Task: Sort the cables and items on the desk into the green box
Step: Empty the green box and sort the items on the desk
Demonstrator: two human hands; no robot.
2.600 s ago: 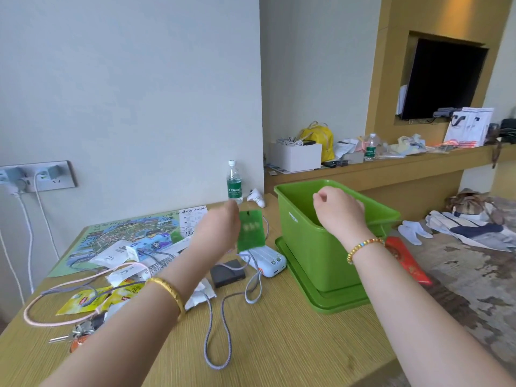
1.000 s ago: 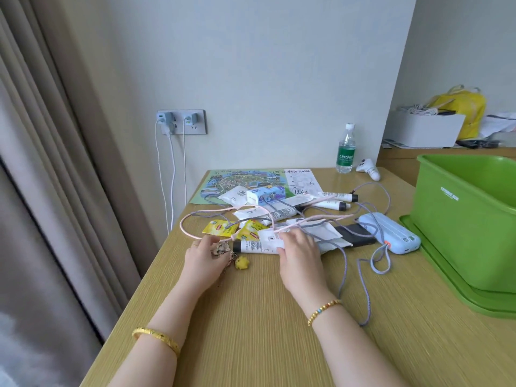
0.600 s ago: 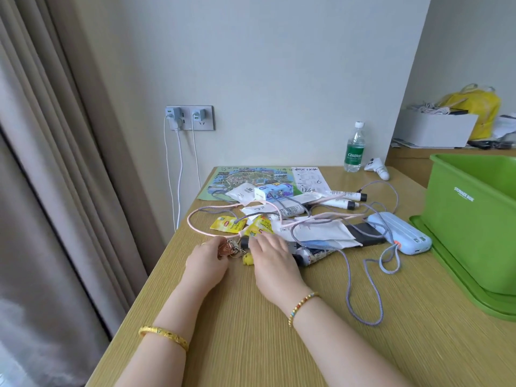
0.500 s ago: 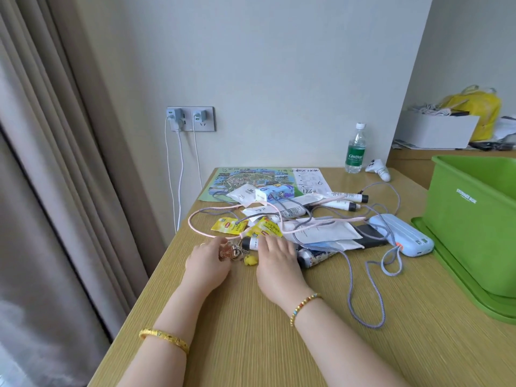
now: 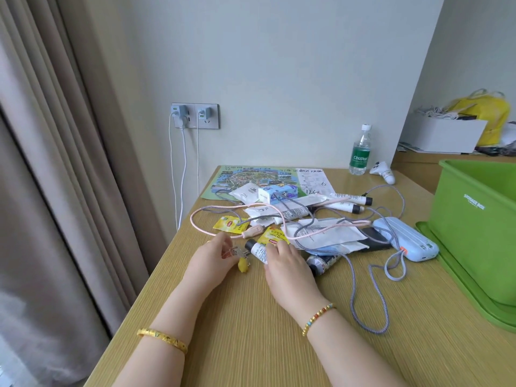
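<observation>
Cables (image 5: 363, 277) tangled over tubes (image 5: 346, 201); bottle (image 5: 360, 150) behind

Left arm: stretched forward over the desk, a gold bangle on the wrist.
Left hand (image 5: 212, 258): knuckles up, fingers curled around a small bunch of keys.
Right arm: reaches in from the lower right, a beaded bracelet at the wrist.
Right hand (image 5: 287, 263): palm down, fingers bent over a white tube, fingertips against a yellow packet.
Spacing: hands close together, not touching.
</observation>
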